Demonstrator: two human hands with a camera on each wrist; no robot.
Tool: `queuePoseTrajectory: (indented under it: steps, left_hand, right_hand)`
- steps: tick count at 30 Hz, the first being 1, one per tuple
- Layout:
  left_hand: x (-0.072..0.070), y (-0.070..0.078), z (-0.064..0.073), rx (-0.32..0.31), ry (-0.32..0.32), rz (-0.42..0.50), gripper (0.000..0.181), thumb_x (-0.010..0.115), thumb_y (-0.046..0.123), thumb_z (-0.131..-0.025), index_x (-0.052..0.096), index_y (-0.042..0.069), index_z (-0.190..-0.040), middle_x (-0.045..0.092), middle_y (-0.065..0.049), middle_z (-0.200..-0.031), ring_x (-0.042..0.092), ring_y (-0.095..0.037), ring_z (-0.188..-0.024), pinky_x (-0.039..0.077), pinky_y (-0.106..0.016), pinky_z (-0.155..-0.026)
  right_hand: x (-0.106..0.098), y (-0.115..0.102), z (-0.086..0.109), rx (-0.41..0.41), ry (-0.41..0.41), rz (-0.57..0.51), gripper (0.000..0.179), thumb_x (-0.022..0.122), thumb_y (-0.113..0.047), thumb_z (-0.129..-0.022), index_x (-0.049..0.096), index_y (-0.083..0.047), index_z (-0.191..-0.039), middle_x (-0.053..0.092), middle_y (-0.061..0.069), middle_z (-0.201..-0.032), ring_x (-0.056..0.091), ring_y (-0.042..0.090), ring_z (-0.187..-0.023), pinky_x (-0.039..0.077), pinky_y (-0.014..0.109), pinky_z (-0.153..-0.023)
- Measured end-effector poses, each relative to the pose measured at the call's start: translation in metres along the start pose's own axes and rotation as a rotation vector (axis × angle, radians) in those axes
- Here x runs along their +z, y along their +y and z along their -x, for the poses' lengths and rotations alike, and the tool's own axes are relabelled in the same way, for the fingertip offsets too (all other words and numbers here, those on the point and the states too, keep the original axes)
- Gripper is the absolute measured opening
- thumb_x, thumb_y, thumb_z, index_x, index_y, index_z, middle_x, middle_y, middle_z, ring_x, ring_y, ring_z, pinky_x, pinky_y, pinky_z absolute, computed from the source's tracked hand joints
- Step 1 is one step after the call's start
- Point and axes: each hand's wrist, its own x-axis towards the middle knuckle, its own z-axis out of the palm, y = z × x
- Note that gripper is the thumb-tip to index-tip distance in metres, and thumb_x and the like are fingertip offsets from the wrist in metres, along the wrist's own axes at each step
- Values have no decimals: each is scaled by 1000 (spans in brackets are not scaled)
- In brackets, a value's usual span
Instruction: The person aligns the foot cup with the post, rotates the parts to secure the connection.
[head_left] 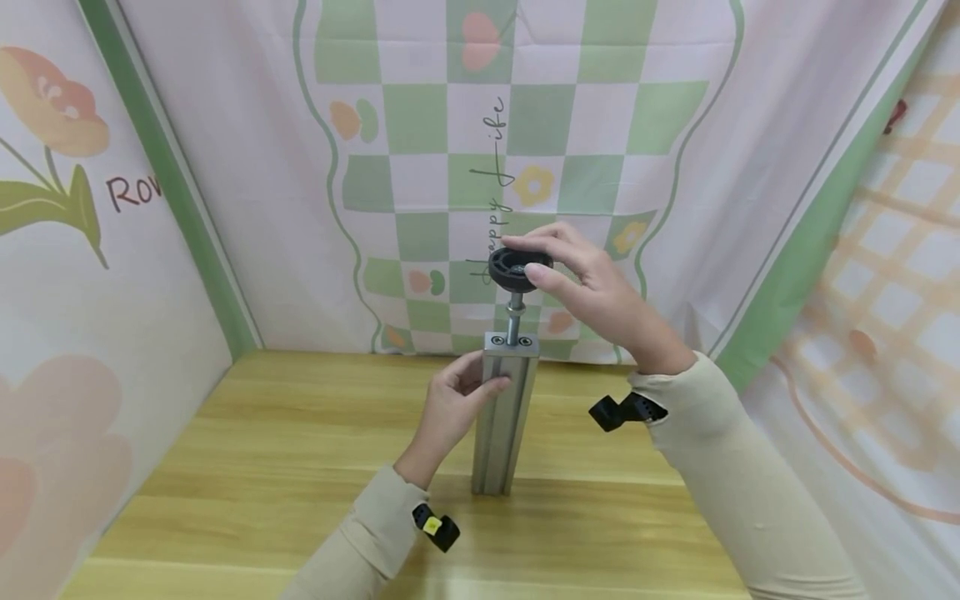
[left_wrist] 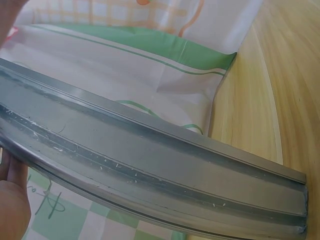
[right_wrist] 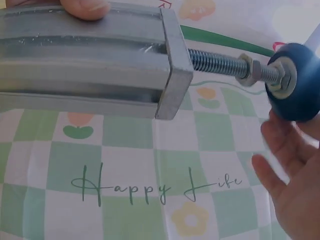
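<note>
An aluminium profile (head_left: 504, 433) stands upright on the wooden table, a flat plate (right_wrist: 175, 70) screwed over its top end. From that plate rises a threaded rod (right_wrist: 217, 63) carrying a hex nut (right_wrist: 253, 71), topped by a round black levelling foot (head_left: 508, 279). My left hand (head_left: 453, 404) grips the profile just below the plate, thumb across the near face. Up at the foot, my right hand (head_left: 592, 287) pinches its rim between thumb and fingers. Pale specks dot the profile's groove (left_wrist: 125, 172) in the left wrist view.
The wooden table (head_left: 300, 467) reaches back to a checked green and white curtain (head_left: 480, 183). Printed curtains also hang on the left and right sides. A black camera mount sits on each wrist, the right one (head_left: 626, 410) beside the sleeve cuff.
</note>
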Motion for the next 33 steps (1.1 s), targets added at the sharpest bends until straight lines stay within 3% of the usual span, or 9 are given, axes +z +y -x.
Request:
queuePoseTrajectory:
  steps: [7, 14, 18, 22, 26, 29, 33]
  left_hand:
    - [-1, -1, 0, 21, -10, -6, 34, 77, 14, -90, 70, 7, -122, 72, -7, -103, 68, -19, -93, 58, -31, -80]
    - [-1, -2, 0, -2, -15, 11, 33, 77, 13, -90, 69, 7, -122, 72, -7, -105, 69, -19, -95, 58, -31, -80]
    - [-1, -2, 0, -3, -18, 17, 33, 76, 13, -90, 69, 6, -122, 73, -8, -106, 69, -20, -95, 58, -32, -80]
    - [-1, -2, 0, -11, -15, 25, 34, 77, 14, -90, 69, 7, -123, 73, -8, -106, 69, -20, -96, 58, -32, -80]
    - [-1, 0, 0, -28, -13, 30, 35, 77, 12, -90, 69, 7, -123, 73, -8, -107, 69, -20, -96, 58, -32, -81]
    - [-1, 0, 0, -31, -17, 29, 34, 77, 11, -90, 69, 6, -122, 72, -9, -107, 69, -20, -96, 58, -32, -81]
    - [0, 4, 1, -32, -15, 31, 33, 76, 9, -90, 69, 5, -122, 73, -9, -107, 69, -20, -96, 58, -31, -81]
  right_hand:
    - [10, -6, -1, 89, 122, 192, 48, 60, -48, -96, 62, -12, -129, 57, 1, -123, 50, 18, -117, 38, 48, -104]
    - [21, -7, -6, 169, 194, 203, 58, 68, -55, -89, 50, -8, -118, 56, 5, -110, 52, 23, -111, 39, 48, -101]
    - [25, -4, -5, 143, 215, 185, 66, 62, -60, -90, 46, -8, -128, 55, 8, -125, 53, 26, -118, 40, 51, -101]
    - [22, -1, -5, 94, 172, 50, 63, 46, -54, -98, 43, -12, -146, 43, 3, -150, 44, 26, -134, 33, 57, -109]
    - [11, 2, -7, 31, 65, -97, 54, 31, -33, -104, 44, -9, -150, 35, 1, -157, 29, 21, -145, 18, 56, -116]
    - [3, 2, -7, -33, -5, -130, 52, 25, -22, -104, 48, -5, -148, 35, 4, -159, 23, 19, -147, 11, 52, -118]
    - [-3, 0, -5, -87, -44, -117, 51, 25, -17, -104, 55, -6, -143, 39, 4, -157, 26, 20, -148, 11, 49, -119]
